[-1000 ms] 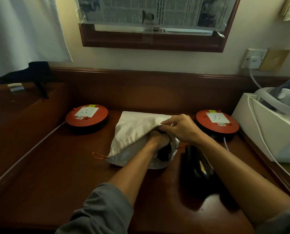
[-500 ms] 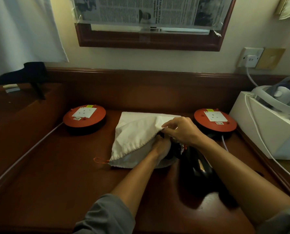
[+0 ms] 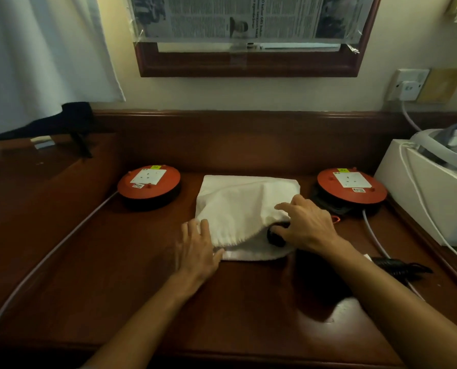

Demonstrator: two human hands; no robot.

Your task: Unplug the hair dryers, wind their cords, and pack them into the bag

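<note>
Cloth gives this job its character: the white drawstring bag (image 3: 244,209) lies flat on the desk (image 3: 115,288), between the two orange socket reels, and it looks soft and limp, so it will sag shut wherever it is not held. Its mouth faces the person, and a dark rounded part of a hair dryer (image 3: 275,235) shows just inside the mouth, at the bag's near right corner.

On the bag's near left edge the left hand (image 3: 196,251) lies spread and flat, fingers on the cloth, pinching nothing. The right hand (image 3: 306,225) is curled over the bag's near right corner, fingers on the top layer and thumb down by the dark shape; whether it pinches cloth or dryer I cannot tell for certain.

A black coiled cord (image 3: 397,267) lies on the desk to the right of the bag, past the right forearm, and something dark sits under that forearm, too shadowed to name. An orange loop of drawstring (image 3: 335,219) peeks out at the bag's right side.

My judgement is that the dryer is rigid and fairly heavy against such thin fabric, likely to snag the hem. Best hold: lift the upper hem with one hand, push the dryer body with the other.
</note>
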